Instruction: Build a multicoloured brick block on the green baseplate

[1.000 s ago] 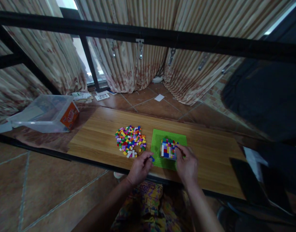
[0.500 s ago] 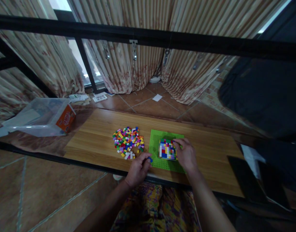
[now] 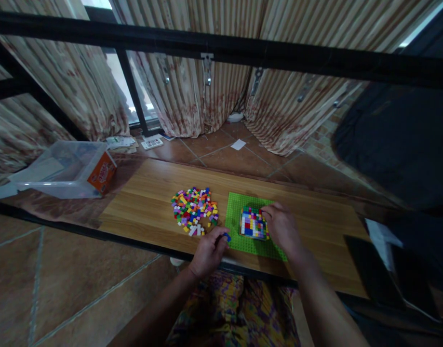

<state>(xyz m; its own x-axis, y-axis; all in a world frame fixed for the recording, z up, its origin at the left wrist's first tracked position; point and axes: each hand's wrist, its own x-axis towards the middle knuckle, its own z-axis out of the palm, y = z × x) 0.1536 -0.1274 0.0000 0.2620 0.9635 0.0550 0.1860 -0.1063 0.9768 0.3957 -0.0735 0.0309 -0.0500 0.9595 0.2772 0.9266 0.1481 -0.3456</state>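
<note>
A green baseplate lies on the wooden board, carrying a square build of many-coloured toy bricks. My left hand, at the plate's near left edge, pinches a blue toy brick between thumb and fingers. Over the right side of the build, my right hand is closed, its fingertips touching the far right corner. Whether a small brick sits in those fingertips is hidden. Left of the plate spreads a loose pile of small coloured bricks.
The wooden board rests on a black-edged table. A clear plastic box with an orange label stands at the far left. Dark flat objects and white paper lie at the right end. A black rail crosses above, before striped curtains.
The camera view has shifted slightly, moving the scene a little to the right. Both hands stay nearly in place, the left still with the blue brick, the right still at the build's corner.
</note>
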